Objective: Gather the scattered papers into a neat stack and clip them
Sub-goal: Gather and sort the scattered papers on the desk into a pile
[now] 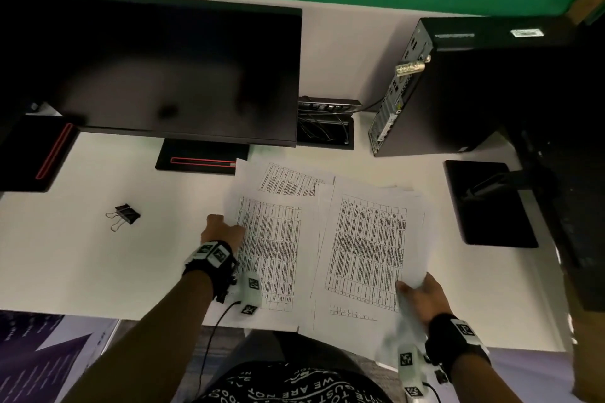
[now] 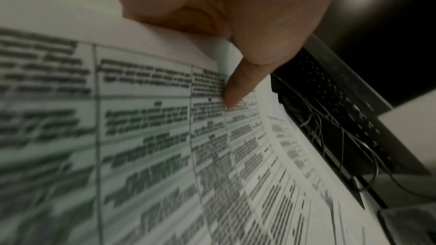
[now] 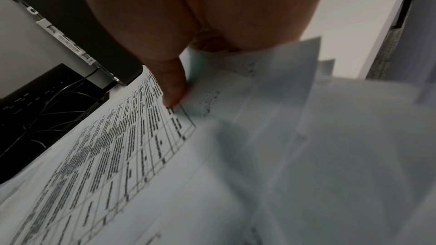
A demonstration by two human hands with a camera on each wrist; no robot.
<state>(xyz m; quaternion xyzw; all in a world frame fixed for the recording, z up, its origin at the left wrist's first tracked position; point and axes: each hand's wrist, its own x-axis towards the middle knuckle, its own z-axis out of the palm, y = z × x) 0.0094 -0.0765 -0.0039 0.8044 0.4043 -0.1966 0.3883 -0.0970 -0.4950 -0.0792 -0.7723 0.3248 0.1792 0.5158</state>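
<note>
On the white desk (image 1: 98, 271) at far left lay 1 black binder clip (image 1: 126, 214). Our left hand (image 1: 222, 231) pinched the papers (image 1: 278, 252) by their left edge; our right hand (image 1: 425, 298) pinched the right sheets' near corner.

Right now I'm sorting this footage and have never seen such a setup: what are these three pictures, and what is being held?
No machine here: a person wears three cameras. The head view looks down on a white desk; the other two sit on the wrists. The left hand pinches the left edge of the printed white paper sheets, thumb on top in its wrist view. The right hand has its grip on their lower right corner. A black metal binder clip lies untouched to the left. A dark monitor and a black computer tower stand behind.
</note>
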